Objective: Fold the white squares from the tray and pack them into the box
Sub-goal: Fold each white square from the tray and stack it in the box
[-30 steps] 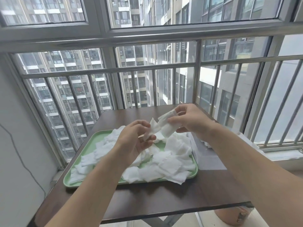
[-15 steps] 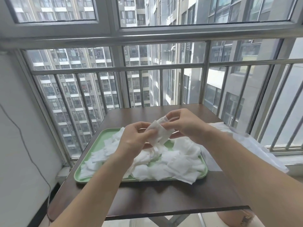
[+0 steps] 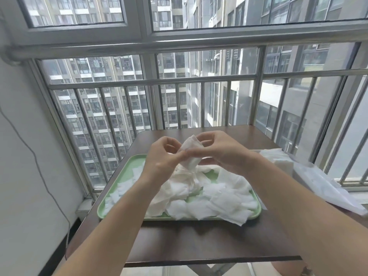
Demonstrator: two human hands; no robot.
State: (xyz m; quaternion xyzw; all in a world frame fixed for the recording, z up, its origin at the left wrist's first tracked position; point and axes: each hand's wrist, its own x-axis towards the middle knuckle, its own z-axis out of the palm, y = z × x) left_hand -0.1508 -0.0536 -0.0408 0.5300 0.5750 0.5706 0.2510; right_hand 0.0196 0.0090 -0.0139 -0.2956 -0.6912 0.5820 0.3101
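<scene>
Both hands meet above the far half of the green tray (image 3: 119,181), working one white square (image 3: 192,144) between them. The left hand (image 3: 163,159) has its fingers curled, with thumb and forefinger pinching the square's left edge. The right hand (image 3: 220,151) curls its fingers round the square's right side, thumb on the near face. The square is partly folded, held in the air and clear of the heap below it.

The heap of white squares (image 3: 221,198) lies loose and crumpled in the tray, covering most of its floor; one corner hangs over the near right rim. The tray sits on a dark brown table (image 3: 199,242), which stands against a barred window (image 3: 201,81).

Right of the tray, at the table's far right edge, lies crinkled clear plastic (image 3: 322,184) with a stack of white material (image 3: 278,159) at its far end — whether that is the box I cannot tell.
</scene>
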